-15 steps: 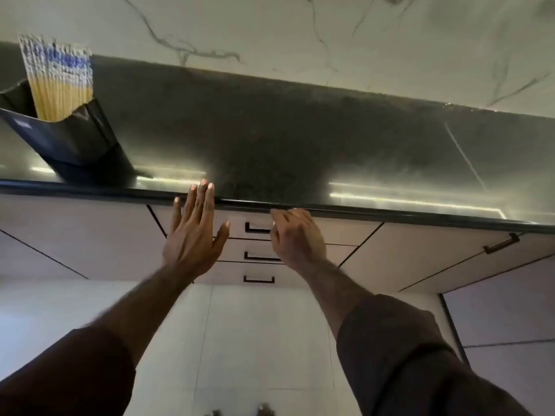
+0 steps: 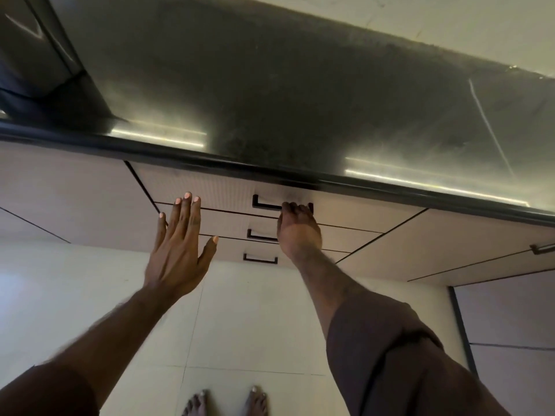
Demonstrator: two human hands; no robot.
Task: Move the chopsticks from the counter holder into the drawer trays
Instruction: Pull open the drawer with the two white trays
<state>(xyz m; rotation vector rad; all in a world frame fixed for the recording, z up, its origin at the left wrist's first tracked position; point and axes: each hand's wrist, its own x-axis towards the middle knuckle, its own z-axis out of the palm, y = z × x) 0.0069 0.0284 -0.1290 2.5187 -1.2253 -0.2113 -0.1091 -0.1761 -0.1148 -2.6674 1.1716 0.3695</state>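
A stack of three pale drawers sits under the dark counter [image 2: 270,94]. My right hand [image 2: 297,229] curls its fingers round the black handle [image 2: 265,205] of the top drawer [image 2: 210,190], which looks closed. My left hand [image 2: 180,244] is flat with fingers straight and spread, held in front of the drawer fronts to the left of the handles. The black chopstick holder [image 2: 33,52] stands at the counter's far left, cut off by the frame; the chopsticks are out of view.
Two more black handles [image 2: 261,235] [image 2: 259,259] mark the lower drawers. Cabinet doors flank the drawers, one with a handle [image 2: 542,248] at the right. A pale tiled floor lies below, with my bare feet [image 2: 225,403] at the bottom edge.
The view has tipped down, so the chopsticks left the frame. My right hand dropped from the counter edge onto the top drawer handle. My left hand came off the counter edge and lowered.
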